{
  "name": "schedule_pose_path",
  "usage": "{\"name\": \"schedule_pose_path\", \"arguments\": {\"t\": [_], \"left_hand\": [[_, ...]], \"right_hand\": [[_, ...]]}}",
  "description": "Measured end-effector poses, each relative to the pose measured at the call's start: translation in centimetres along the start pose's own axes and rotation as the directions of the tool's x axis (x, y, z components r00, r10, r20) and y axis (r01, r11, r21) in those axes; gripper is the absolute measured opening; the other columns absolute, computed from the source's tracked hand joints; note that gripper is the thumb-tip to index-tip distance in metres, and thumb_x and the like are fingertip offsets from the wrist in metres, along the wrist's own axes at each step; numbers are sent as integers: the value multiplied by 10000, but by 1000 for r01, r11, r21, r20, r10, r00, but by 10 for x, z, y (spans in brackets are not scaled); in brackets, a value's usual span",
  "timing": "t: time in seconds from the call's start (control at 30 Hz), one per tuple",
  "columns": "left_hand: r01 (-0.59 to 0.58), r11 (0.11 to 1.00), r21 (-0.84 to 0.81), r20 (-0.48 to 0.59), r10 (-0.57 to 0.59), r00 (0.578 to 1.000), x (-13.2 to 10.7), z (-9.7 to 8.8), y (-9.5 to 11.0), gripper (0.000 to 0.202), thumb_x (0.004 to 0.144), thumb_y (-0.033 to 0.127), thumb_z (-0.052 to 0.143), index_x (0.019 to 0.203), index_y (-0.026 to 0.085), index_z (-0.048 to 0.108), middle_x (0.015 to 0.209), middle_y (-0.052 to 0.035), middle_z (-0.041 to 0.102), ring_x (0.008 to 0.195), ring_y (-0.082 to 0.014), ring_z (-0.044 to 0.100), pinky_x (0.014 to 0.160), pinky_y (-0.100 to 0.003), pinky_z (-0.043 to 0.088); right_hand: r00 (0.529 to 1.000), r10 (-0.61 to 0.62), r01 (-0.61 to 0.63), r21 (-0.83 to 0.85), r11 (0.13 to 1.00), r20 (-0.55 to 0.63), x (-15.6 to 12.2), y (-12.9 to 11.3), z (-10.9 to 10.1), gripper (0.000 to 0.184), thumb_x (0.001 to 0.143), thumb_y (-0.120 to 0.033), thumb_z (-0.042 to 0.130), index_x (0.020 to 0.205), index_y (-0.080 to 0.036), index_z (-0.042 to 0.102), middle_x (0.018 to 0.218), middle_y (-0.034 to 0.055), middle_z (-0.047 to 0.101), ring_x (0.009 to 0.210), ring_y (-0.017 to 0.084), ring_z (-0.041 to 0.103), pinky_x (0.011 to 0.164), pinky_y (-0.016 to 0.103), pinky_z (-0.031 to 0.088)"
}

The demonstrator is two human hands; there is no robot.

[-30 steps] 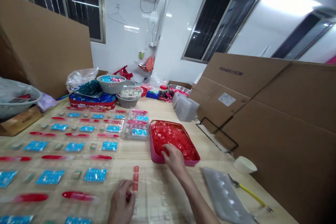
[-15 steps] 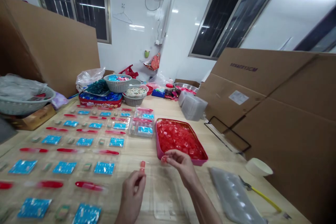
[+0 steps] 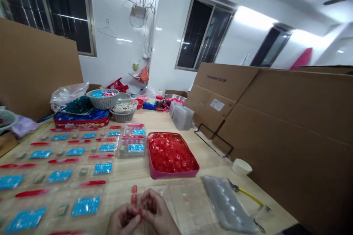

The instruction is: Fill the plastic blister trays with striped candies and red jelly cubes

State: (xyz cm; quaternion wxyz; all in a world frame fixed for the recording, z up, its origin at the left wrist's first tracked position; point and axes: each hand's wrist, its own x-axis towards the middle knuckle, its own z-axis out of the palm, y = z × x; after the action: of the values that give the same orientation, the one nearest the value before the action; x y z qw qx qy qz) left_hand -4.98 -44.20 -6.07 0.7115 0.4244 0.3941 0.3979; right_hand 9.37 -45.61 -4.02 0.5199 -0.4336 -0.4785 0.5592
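Note:
My left hand [image 3: 122, 221] and my right hand [image 3: 156, 213] meet at the bottom edge of the view, fingers pinched together on a small red piece [image 3: 140, 213]. Just above them two more red pieces [image 3: 134, 194] lie in a clear plastic tray [image 3: 176, 205] on the wooden table [image 3: 209, 154]. Beyond sits a pink tray [image 3: 176, 173] filled with many red pieces [image 3: 169, 152].
Rows of clear packs with blue packets [image 3: 85, 205] and red sticks [image 3: 92, 183] cover the table's left. A stack of clear trays [image 3: 227, 205], a yellow-handled tool [image 3: 246, 194] and a white cup [image 3: 242, 166] lie right. Baskets [image 3: 103, 99] stand at the back. Cardboard sheets [image 3: 289, 125] line the right side.
My right hand left the pink tray with a red piece and came back to meet my left hand near the bottom edge. The camera tilted upward and swung right.

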Motion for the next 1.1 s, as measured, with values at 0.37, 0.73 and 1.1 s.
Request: {"name": "schedule_pose_path", "arguments": {"t": [0.37,0.73,1.1], "left_hand": [[73,996,-51,51,-70,996,-43,10,19,199,496,127,726,646,135,596,631,13,580,629,-114,508,598,-212,359],[68,990,-123,66,-61,996,-38,5,32,83,513,89,613,587,126,610,594,-25,622,594,-129,534,600,-234,386],[-36,944,328,-190,103,976,-23,-8,13,151,534,45,527,638,146,570,598,21,567,576,-111,520,554,-206,401]], "right_hand": [[957,173,-170,-31,985,233,-34,-5,6,195,710,-194,605,829,-198,450,718,-55,503,655,96,469,613,211,337],[969,187,-185,-26,982,164,-22,-15,12,203,649,-114,555,771,-205,419,671,-62,511,601,93,483,565,208,368],[982,167,-136,-283,949,88,-13,-2,6,159,689,-171,524,783,-219,404,618,-62,509,521,96,478,468,188,358]]}}
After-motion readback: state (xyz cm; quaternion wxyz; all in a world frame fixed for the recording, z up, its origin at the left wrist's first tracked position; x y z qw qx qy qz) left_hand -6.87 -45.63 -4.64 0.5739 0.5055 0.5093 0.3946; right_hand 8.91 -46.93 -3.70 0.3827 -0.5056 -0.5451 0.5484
